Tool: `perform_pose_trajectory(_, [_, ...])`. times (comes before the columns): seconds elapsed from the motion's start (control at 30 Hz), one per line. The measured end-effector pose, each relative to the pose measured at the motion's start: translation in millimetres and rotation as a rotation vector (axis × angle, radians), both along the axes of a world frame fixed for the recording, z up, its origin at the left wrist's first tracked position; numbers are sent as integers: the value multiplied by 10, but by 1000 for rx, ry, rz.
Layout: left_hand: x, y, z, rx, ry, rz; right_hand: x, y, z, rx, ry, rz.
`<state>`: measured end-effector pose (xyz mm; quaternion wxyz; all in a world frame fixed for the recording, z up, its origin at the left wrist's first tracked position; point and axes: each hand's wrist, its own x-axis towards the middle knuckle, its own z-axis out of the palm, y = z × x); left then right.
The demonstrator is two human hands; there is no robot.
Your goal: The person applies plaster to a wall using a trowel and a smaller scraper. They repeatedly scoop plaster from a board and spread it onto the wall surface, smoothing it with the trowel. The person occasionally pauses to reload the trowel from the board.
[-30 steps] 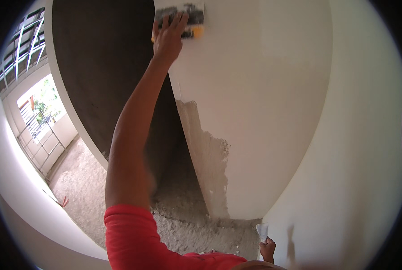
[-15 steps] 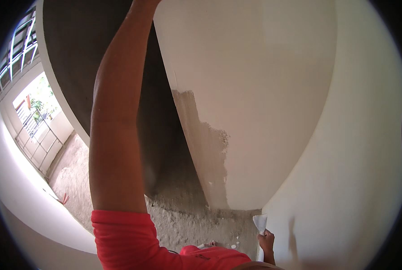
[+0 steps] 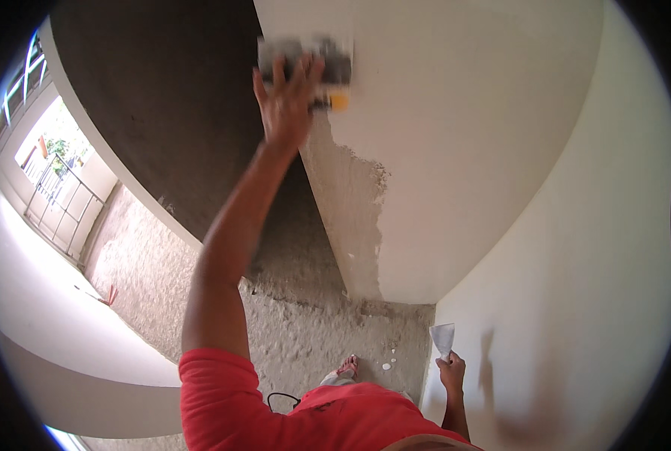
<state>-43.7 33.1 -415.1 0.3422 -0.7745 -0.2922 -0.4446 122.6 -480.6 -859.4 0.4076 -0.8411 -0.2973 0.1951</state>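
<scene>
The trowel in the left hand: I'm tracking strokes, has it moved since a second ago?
Yes, down the pale wall: a second ago the trowel was well above the grey-beige patch; now it is at that patch's upper end.

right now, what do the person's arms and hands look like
The left arm wears a plain red short sleeve with a hem ending above the elbow; below it the arm is bare. The left hand and right hand are ungloved, with no watch or band visible. The right sleeve can't be made out.
</scene>
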Motion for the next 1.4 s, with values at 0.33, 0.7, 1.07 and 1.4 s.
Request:
perform_pose_trajectory(0.33, [-419, -657, 900, 32, 32, -89, -187, 36, 82, -19, 33, -176])
perform_pose_trajectory(0.7, [129, -617, 3358, 55, -42, 95, -369, -94, -497, -30, 70, -176])
perform_pose_trajectory(1.07, [109, -280, 856, 227, 40, 52, -89, -241, -633, -4, -70, -73])
perform_pose_trajectory(1.4, [-507, -839, -404, -158, 193, -72, -152, -373, -315, 90, -113, -164])
